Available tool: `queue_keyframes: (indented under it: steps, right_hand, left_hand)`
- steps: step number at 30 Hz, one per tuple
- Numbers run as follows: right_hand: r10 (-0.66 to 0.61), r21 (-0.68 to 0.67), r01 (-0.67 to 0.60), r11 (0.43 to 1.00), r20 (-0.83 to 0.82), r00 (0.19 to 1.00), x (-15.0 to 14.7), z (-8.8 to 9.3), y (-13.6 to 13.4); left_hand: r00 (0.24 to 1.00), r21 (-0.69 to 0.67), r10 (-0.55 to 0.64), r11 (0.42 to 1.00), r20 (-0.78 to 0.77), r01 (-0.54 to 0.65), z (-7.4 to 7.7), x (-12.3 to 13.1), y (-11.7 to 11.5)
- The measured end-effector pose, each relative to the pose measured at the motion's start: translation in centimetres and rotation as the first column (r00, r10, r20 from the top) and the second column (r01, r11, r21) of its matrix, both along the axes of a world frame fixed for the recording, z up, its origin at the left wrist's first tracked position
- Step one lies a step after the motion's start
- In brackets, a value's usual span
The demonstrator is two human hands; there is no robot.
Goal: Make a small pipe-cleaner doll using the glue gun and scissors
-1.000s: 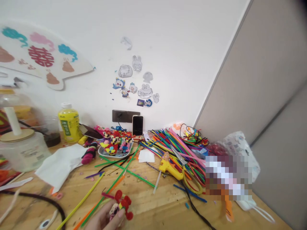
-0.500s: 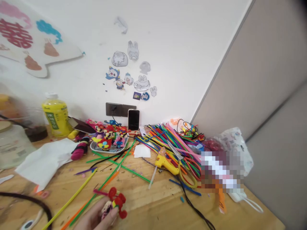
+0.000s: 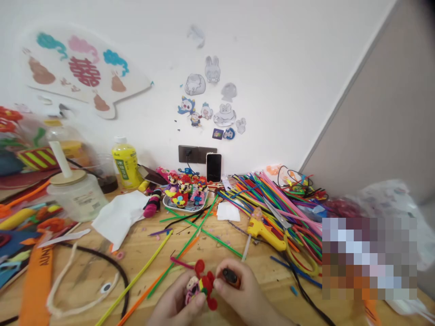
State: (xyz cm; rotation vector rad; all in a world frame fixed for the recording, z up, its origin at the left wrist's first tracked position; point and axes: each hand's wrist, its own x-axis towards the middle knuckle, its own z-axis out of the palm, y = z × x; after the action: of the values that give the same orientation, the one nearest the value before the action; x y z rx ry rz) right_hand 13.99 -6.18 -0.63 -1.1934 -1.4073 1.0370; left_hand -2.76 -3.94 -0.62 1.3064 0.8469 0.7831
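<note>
My left hand (image 3: pixel 181 301) is closed around a small pipe-cleaner doll (image 3: pixel 193 290) with a pale face and red and yellow parts. Red loops stick out on its right side and a magenta stem points left. Close beside it, my right hand (image 3: pixel 243 290) is curled round a small tool with a dark oval end and some orange (image 3: pixel 231 277); its kind is unclear. The right fingertips meet the doll's red edge. Behind the hands, a white tray (image 3: pixel 185 208) carries several similar dolls (image 3: pixel 183 188).
A yellow glue gun (image 3: pixel 268 233) and scissors (image 3: pixel 301 262) lie to the right, before a heap of coloured pipe cleaners (image 3: pixel 251 194). A phone (image 3: pixel 214 168) leans on the wall. Leftward stand a yellow bottle (image 3: pixel 125 163) and a lidded jar (image 3: pixel 79 197); white tissue (image 3: pixel 120 217) lies nearby.
My view has swung left, so more of the table's left side shows. My right hand has come into view, holding the dark-ended tool against the doll. The left hand still grips the doll.
</note>
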Motion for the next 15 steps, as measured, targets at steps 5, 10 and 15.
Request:
queue_keyframes:
  steps: [5, 10, 15]
  right_hand:
    - [-0.015, 0.007, 0.015, 1.0, 0.057, 0.998, -0.3, 0.1, -0.5]
    - [-0.015, 0.047, 0.009, 0.999, 0.122, 0.992, 0.5, 0.1, -0.6]
    - [-0.031, 0.136, 0.004, 0.991, 0.2, 0.979, 0.7, 0.5, -0.8]
  left_hand:
    - [0.994, 0.012, -0.097, 0.995, 0.048, 0.096, 0.1, 0.1, -0.1]
    - [0.998, 0.022, -0.066, 0.998, -0.023, 0.067, -0.4, -0.3, 0.0]
    - [0.995, 0.003, -0.093, 0.996, -0.039, 0.094, -0.1, -0.4, -0.1]
